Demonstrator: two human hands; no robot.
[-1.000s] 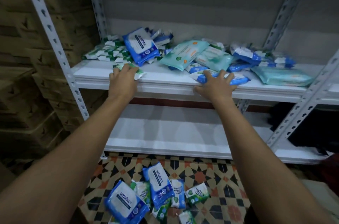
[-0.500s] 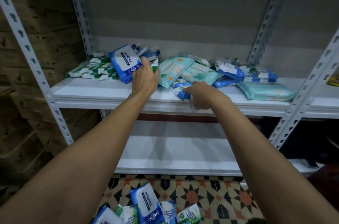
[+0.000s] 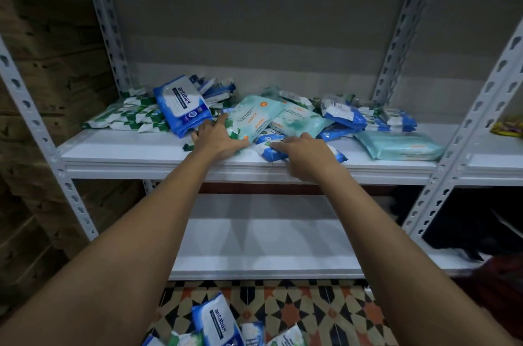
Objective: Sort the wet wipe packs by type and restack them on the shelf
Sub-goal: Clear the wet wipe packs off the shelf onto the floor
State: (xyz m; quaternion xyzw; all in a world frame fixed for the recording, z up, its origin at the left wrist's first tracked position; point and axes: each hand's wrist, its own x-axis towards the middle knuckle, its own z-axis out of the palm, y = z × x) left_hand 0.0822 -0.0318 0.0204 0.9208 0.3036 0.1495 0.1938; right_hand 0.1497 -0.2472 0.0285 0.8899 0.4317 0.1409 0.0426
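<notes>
Both my arms reach up to the white shelf (image 3: 119, 153), where the wipe packs lie in a loose heap. My left hand (image 3: 218, 137) lies with fingers spread across the near end of a teal pack (image 3: 254, 116) and a small green-and-white pack (image 3: 233, 130) beside it; the fingers look straight rather than curled, pressing more than gripping. My right hand (image 3: 307, 149) rests on a small blue pack (image 3: 268, 149) at the shelf's front edge, fingers pointing left over it. It is blurred, so I cannot tell whether the fingers close on the pack or only touch it. The two hands are near each other but not touching.

Left of my left hand a big blue antabax pack (image 3: 182, 106) leans tilted on a row of green-and-white packs (image 3: 127, 117). A second teal pack (image 3: 297, 120) lies just right of the first, overlapping it. Further right sit more blue packs (image 3: 343, 116), and a flat teal pack (image 3: 399, 146) lies apart near the right upright (image 3: 481, 125).

The lower shelf (image 3: 254, 246) is below my arms. On the patterned floor (image 3: 297, 309) lie more packs, among them another antabax pack (image 3: 218, 323). Cardboard boxes (image 3: 56, 62) are stacked to the left of the rack.
</notes>
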